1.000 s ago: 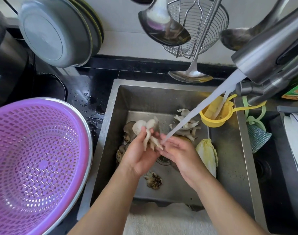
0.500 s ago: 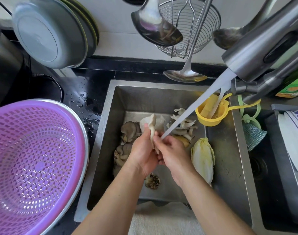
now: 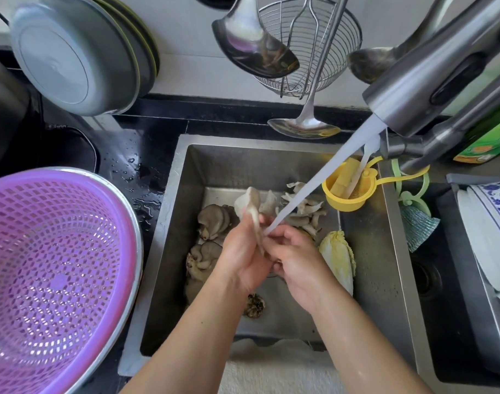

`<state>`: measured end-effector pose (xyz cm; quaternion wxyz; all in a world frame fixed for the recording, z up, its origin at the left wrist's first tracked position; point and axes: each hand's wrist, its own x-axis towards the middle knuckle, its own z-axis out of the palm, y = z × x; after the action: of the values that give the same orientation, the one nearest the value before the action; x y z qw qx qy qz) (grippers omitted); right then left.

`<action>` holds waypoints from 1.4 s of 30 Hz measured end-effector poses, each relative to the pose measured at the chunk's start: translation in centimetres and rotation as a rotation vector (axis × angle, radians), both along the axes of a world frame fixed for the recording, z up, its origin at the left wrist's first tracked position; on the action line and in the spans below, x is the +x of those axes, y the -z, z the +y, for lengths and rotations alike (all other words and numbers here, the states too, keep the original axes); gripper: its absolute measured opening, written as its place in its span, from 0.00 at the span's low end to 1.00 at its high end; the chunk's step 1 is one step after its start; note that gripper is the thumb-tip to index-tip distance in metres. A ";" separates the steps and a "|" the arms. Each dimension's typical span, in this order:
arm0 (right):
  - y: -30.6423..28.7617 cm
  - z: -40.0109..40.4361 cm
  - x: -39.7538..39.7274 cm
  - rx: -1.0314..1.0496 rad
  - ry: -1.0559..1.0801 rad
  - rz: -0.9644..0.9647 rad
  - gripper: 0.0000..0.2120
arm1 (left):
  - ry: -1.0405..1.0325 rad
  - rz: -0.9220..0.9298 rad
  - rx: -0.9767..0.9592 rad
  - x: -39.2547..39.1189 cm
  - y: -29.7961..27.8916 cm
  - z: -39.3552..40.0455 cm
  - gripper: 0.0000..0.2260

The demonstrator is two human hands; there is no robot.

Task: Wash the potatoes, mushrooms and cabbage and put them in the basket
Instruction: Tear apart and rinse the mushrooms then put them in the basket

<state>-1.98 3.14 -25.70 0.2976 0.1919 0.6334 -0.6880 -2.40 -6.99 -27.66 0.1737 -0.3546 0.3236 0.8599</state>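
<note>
A pale oyster mushroom (image 3: 250, 204) stands upright over the steel sink (image 3: 385, 265), under the stream from the faucet (image 3: 430, 78). My left hand (image 3: 241, 257) grips its stem. My right hand (image 3: 292, 260) pinches the stem's lower part where the water lands. More grey mushrooms (image 3: 214, 220) lie on the sink floor at the left, and white ones (image 3: 305, 209) behind my hands. A napa cabbage (image 3: 339, 257) lies to the right of my right hand. The purple basket (image 3: 55, 274) sits on the counter at the left, with nothing in it. No potato shows.
A dark trimmed mushroom root (image 3: 254, 305) lies on the sink floor under my left forearm. A yellow strainer (image 3: 348, 189) hangs at the sink's right wall. Ladles (image 3: 251, 44) and a wire skimmer (image 3: 308, 44) hang above. Plates (image 3: 487, 231) stand at the right, metal bowls (image 3: 78, 52) at the back left.
Both hands have turned the mushroom from a spread clump to an upright piece under the stream. The camera has shifted slightly, so the sink sits a little differently in view.
</note>
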 end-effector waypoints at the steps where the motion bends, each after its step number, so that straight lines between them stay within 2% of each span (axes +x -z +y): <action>1: 0.0 0.4 0.1 -0.055 0.011 -0.032 0.06 | -0.009 -0.016 0.047 -0.1 0.2 -0.3 0.27; 4: 0.0 0.8 0.0 -0.088 0.072 -0.094 0.05 | 0.052 -0.052 0.070 0.0 0.2 -0.3 0.26; 7: 0.5 0.2 -0.3 0.165 0.043 -0.008 0.15 | 0.060 -0.056 0.064 0.0 -0.3 1.1 0.27; 9: 0.8 0.3 -0.2 0.250 0.002 0.060 0.09 | 0.038 -0.056 0.077 -0.1 -0.5 1.1 0.24; 10: 0.7 0.7 -0.1 0.208 -0.020 0.053 0.03 | 0.049 -0.057 0.090 -0.1 -0.4 0.8 0.23; 13: 0.3 2.0 0.2 0.066 -0.042 0.009 0.12 | 0.074 -0.039 0.140 0.0 0.0 0.2 0.19; 17: 0.1 1.8 0.7 0.139 -0.003 0.134 0.04 | 0.063 -0.020 0.136 0.5 0.0 0.0 0.14; 19: 0.1 1.4 0.7 0.172 -0.022 0.152 0.02 | 0.066 -0.054 0.099 0.6 0.0 -0.4 0.19; 22: 0.3 0.8 0.8 0.261 -0.093 0.194 0.04 | 0.074 -0.045 0.089 0.7 -0.5 -0.8 0.30; 24: 0.4 0.5 1.0 0.287 -0.121 0.226 0.05 | 0.060 -0.049 0.098 0.8 -0.7 -0.8 0.30; 26: 0.6 0.5 1.1 0.230 -0.097 0.207 0.07 | 0.060 -0.052 0.133 0.8 -0.6 -1.3 0.28; 29: 0.2 0.2 1.1 0.124 0.009 0.133 0.03 | 0.079 -0.038 0.180 0.7 -0.5 -1.2 0.29; 31: 0.2 -0.2 1.0 0.164 0.051 0.129 0.06 | 0.072 -0.021 0.200 0.8 -0.7 -0.8 0.26; 33: 0.1 -0.4 1.0 0.185 0.022 0.113 0.02 | 0.051 0.011 0.246 1.0 -0.9 -0.7 0.22; 36: -0.4 0.5 0.4 0.015 -0.015 -0.015 0.10 | 0.051 0.071 0.253 1.2 -1.2 -0.7 0.20; 38: -0.7 1.0 0.1 -0.087 0.004 -0.096 0.09 | 0.069 0.088 0.256 1.3 -1.5 -0.6 0.18; 42: -0.7 0.2 0.0 0.003 0.015 -0.060 0.05 | 0.065 0.050 0.205 0.8 -0.9 -0.3 0.18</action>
<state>-1.96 3.30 -24.99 0.3109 0.2179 0.6238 -0.6832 -1.61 -7.29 -26.80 0.2287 -0.3025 0.2494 0.8910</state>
